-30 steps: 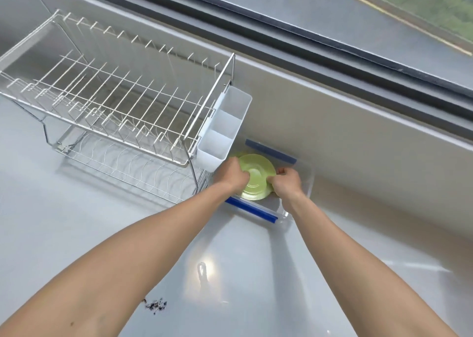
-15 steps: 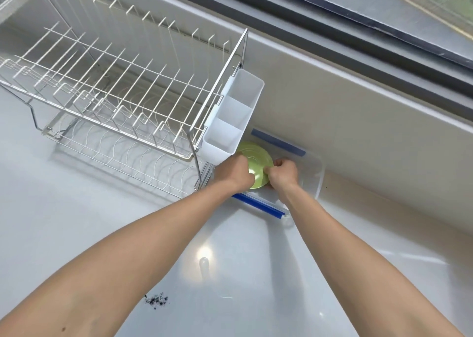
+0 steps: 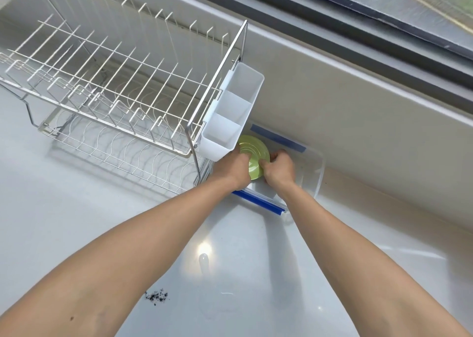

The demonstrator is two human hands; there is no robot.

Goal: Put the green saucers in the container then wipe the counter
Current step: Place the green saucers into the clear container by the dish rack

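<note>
Holding the green saucer [image 3: 254, 155] from both sides at once here, a bit right of the frame's middle. The left hand [image 3: 236, 169] is clamped on its left rim and the right hand [image 3: 279, 166] is pinching the right rim, fingers curled shut on it. It's tipped, underside rings facing the camera, and sits over the left end of the clear container [image 3: 316, 173] with the blue clips, which runs from the middle of the frame out toward the right along the back wall.

The thing that matters for the next bit: the saucer is tucked right under the white cutlery holder [image 3: 231, 116] hanging off the dish rack [image 3: 115, 101], so the free space in the container is all to the right and down from the hands. I'd guess it goes down flat, away from that holder. Both hands are equally close, neither has an edge.

Can't tell if other saucers are already in there. The dark crumbs [image 3: 156, 297] on the counter [image 3: 76, 208] at lower left aren't wiped yet.
</note>
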